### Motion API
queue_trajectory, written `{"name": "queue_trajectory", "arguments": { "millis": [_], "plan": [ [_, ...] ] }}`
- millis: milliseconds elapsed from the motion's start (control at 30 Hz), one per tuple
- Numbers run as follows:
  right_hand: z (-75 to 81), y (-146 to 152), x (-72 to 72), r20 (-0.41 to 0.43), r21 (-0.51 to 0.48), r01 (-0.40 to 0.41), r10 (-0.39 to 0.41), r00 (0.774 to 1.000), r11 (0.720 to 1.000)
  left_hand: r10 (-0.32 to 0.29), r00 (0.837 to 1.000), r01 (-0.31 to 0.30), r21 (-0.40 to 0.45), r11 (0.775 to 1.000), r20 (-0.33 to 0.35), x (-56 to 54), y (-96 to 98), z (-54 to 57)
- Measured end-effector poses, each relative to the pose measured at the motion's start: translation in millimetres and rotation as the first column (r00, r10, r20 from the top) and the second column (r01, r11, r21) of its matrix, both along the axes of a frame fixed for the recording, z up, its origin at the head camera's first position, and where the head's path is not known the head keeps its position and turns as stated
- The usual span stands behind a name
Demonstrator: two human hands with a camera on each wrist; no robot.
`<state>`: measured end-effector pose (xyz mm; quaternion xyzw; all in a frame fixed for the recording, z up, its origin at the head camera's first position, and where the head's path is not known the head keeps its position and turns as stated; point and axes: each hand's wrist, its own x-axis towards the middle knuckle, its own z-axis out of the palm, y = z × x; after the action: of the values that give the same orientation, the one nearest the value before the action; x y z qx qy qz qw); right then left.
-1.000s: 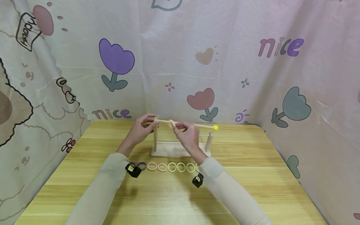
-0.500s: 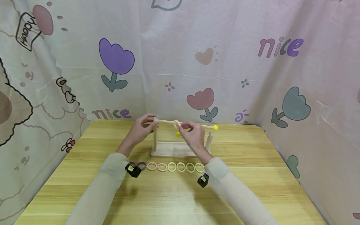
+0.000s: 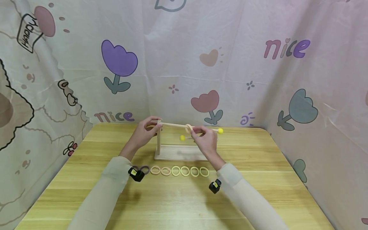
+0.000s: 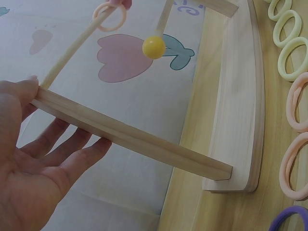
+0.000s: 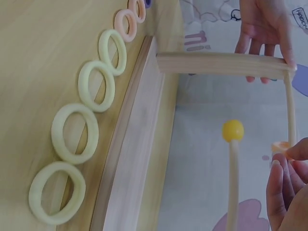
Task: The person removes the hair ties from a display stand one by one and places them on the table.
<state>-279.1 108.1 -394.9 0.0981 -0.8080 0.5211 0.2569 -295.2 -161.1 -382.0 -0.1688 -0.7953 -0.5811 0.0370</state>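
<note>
A wooden stand has a flat base (image 3: 175,154) and an upright post (image 3: 158,140) at its left. My left hand (image 3: 147,130) grips the top of this post, thumb at the end and fingers against its side. From there a thin upper rod (image 3: 173,125) runs right to a yellow ball (image 3: 220,131). My right hand (image 3: 206,140) pinches a peach ring (image 5: 279,147), hair-tie-like, that encircles this rod towards its ball end. Below, a shorter rod ends in another yellow ball (image 4: 154,47). The right post is hidden behind my right hand in the head view.
In front of the base lies a row of similar rings on the wooden table (image 3: 172,204): purple (image 4: 288,211) at the left, then peach (image 4: 284,168), then several pale yellow ones (image 5: 57,173). A printed cloth (image 3: 172,57) hangs behind the table.
My right hand has slid the peach ring rightward along the upper rod, from near the left post towards the ball end. My left hand stays on the post.
</note>
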Motion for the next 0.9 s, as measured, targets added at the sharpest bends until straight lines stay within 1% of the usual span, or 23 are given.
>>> {"name": "queue_trajectory", "arguments": {
  "millis": [167, 267, 667, 900],
  "plan": [
    [-0.9, 10.5, -0.4, -0.016, -0.03, -0.013, 0.012, 1.0, 0.999, 0.0, 1.0, 0.0, -0.008, 1.0, -0.007, 0.1, -0.5, -0.9],
    [-1.4, 16.5, -0.5, -0.005, -0.041, -0.008, 0.008, 1.0, 0.999, -0.001, 1.0, 0.0, -0.007, 1.0, -0.01, 0.5, -0.5, -0.8],
    [-3.8, 37.2, 0.6, 0.057, -0.06, 0.053, -0.049, 0.997, 0.997, 0.0, 1.0, 0.0, -0.009, 1.0, -0.01, 1.5, -0.3, 0.4],
    [-3.2, 46.2, 1.5, 0.068, -0.076, 0.066, -0.061, 0.996, 0.995, 0.002, 1.0, -0.003, -0.007, 1.0, -0.008, 1.4, 0.1, 0.6]
  ]
}}
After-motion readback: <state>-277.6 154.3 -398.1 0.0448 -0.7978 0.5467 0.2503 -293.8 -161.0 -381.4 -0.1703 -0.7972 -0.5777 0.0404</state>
